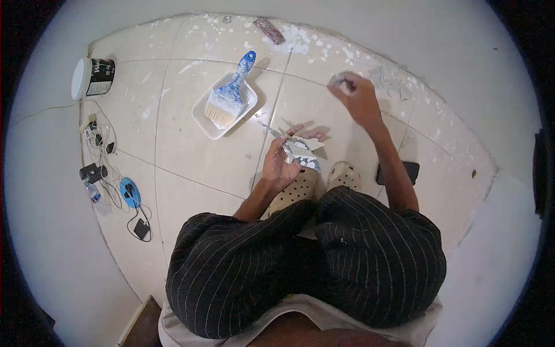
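Note:
My left hand (280, 169) is closed on a thin silvery sheet (306, 157) with white and grey patches, just above my left shoe; its exact kind I cannot make out. My right hand (355, 95) is raised farther out to the right, somewhat blurred. Its fingers curl toward the thumb, and whatever is between them, if anything, is unclear. Beyond my left hand a white plastic tray (199, 120) sits on the tiles. Across it lies a wide paintbrush (234, 91) with a blue-and-white handle and pale bristles.
A paint bucket (98, 78) lies by the left wall. Below it are tangled cables and adapters (92, 172) with a blue disc (130, 192). A dark phone-like object (411, 169) is under my right forearm. A brown strip (269, 30) lies near the paint-spattered far wall.

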